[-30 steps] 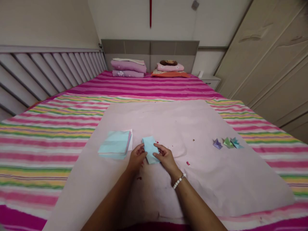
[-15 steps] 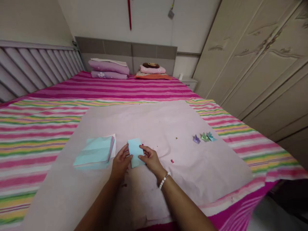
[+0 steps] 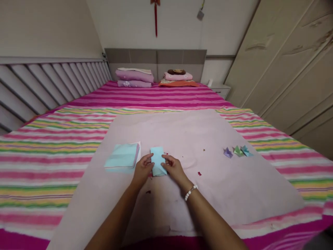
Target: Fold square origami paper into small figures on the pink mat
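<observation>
A folded light-blue paper [image 3: 158, 160] lies on a pale pink sheet [image 3: 182, 139] spread over the bed. My left hand [image 3: 142, 170] presses its left edge with fingers bent. My right hand [image 3: 173, 167], a white bead bracelet on its wrist, pinches the paper's right edge. Just left of my hands sits a stack of square papers [image 3: 122, 158], light blue on top with pink and white edges showing.
Three small folded paper figures, purple [image 3: 228, 152], green [image 3: 237, 151] and blue [image 3: 246, 150], sit in a row on the sheet at the right. Tiny red scraps [image 3: 199, 173] lie near my hands. Folded blankets [image 3: 134, 77] rest at the headboard. A wardrobe [image 3: 291, 62] stands right of the striped bed.
The head camera swung right and then back left. Both hands stay on the folded blue paper, which now lies a little straighter between them.
</observation>
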The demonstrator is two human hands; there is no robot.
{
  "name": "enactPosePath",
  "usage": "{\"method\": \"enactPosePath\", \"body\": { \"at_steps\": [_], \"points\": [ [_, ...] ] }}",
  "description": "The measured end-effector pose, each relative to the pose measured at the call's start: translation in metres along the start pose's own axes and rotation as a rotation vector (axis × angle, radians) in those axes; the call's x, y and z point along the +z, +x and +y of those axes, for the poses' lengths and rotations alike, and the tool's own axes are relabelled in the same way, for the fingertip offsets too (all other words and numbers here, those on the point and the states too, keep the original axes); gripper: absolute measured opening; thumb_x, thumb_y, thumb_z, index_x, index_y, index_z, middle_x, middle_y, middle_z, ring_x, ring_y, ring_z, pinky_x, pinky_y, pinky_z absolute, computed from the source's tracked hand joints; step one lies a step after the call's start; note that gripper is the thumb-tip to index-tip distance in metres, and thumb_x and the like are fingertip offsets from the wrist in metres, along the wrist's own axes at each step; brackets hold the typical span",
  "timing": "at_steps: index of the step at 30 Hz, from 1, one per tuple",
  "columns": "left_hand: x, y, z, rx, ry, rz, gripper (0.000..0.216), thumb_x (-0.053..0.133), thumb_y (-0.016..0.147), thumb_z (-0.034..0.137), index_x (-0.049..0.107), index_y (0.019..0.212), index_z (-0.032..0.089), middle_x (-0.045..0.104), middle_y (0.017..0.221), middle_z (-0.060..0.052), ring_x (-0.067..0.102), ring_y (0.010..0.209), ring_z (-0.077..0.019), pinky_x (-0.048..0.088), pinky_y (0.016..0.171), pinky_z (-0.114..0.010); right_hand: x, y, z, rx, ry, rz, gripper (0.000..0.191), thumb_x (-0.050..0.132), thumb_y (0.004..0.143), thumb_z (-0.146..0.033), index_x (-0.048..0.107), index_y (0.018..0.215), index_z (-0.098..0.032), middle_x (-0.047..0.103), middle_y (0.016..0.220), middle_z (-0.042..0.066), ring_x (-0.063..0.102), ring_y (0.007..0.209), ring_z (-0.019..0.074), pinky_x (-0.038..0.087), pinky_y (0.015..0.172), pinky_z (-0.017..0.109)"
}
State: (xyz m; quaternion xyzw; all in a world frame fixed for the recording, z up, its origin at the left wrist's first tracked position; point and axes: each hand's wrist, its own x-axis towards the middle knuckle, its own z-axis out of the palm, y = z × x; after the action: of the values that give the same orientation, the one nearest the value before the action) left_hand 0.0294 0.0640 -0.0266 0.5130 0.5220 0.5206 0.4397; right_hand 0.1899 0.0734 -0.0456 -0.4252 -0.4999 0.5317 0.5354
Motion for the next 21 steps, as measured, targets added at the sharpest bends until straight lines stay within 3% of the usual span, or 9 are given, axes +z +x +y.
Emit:
{"method": "enactPosePath", "body": {
  "at_steps": [3, 6, 8, 10, 14, 21],
  "points": [
    [-0.013, -0.003, 0.008, 0.056, 0.102, 0.039, 0.046, 0.067, 0.067, 0.035, 0.064, 0.108, 0.014, 0.065, 0.108, -0.013, 0.065, 0.093, -0.0241, 0.054, 0.078, -0.039, 0.008, 0.003, -0.003, 0.012, -0.052, 0.0, 0.036, 0.07, 0.061, -0.025, 0.07, 0.096, -0.016, 0.048, 0.06, -0.006, 0.043, 0.053, 0.01, 0.038, 0.052, 0.024],
    [-0.034, -0.004, 0.018, 0.129, 0.286, 0.128, 0.042, 0.067, 0.071, 0.035, 0.063, 0.11, 0.019, 0.058, 0.124, -0.012, 0.052, 0.118, -0.0282, 0.042, 0.101, -0.045, 0.018, 0.005, -0.002, 0.029, -0.113, 0.005, 0.038, 0.068, 0.062, -0.022, 0.069, 0.099, -0.014, 0.048, 0.057, -0.006, 0.042, 0.051, 0.0099, 0.038, 0.05, 0.023],
    [-0.048, -0.002, 0.023, 0.179, 0.696, 0.235, 0.047, 0.064, 0.074, 0.038, 0.059, 0.117, 0.02, 0.05, 0.135, -0.013, 0.038, 0.132, -0.0311, 0.029, 0.109, -0.048, 0.024, 0.006, -0.001, 0.041, -0.159, 0.005, 0.041, 0.066, 0.063, -0.021, 0.068, 0.104, -0.014, 0.048, 0.057, -0.006, 0.043, 0.051, 0.0102, 0.039, 0.049, 0.023],
    [-0.059, 0.001, 0.025, 0.106, 0.999, 0.267, 0.063, 0.065, 0.073, 0.044, 0.051, 0.128, 0.015, 0.04, 0.145, -0.017, 0.025, 0.138, -0.0356, 0.024, 0.11, -0.051, 0.03, 0.006, -0.002, 0.05, -0.211, 0.003, 0.046, 0.065, 0.063, -0.019, 0.066, 0.109, -0.013, 0.049, 0.058, -0.006, 0.045, 0.051, 0.0105, 0.04, 0.05, 0.023],
    [-0.067, 0.007, 0.022, -0.119, 1.251, 0.113, 0.09, 0.064, 0.069, 0.055, 0.033, 0.141, 0.011, 0.03, 0.15, -0.021, 0.019, 0.139, -0.0416, 0.024, 0.108, -0.052, 0.041, 0.005, -0.006, 0.048, -0.33, 0.003, 0.055, 0.066, 0.06, -0.013, 0.063, 0.115, -0.012, 0.055, 0.066, -0.003, 0.05, 0.058, 0.0132, 0.046, 0.057, 0.027],
    [-0.065, 0.008, 0.03, -0.158, 1.304, 0.004, 0.071, 0.053, 0.08, 0.034, 0.027, 0.143, 0.012, 0.035, 0.148, -0.021, 0.035, 0.131, -0.0383, 0.033, 0.099, -0.05, 0.054, 0.002, -0.012, 0.04, -0.488, -0.022, 0.065, 0.067, 0.056, -0.01, 0.059, 0.121, -0.015, 0.06, 0.104, 0.008, 0.058, 0.073, 0.0176, 0.051, 0.071, 0.034]
  ]
}}
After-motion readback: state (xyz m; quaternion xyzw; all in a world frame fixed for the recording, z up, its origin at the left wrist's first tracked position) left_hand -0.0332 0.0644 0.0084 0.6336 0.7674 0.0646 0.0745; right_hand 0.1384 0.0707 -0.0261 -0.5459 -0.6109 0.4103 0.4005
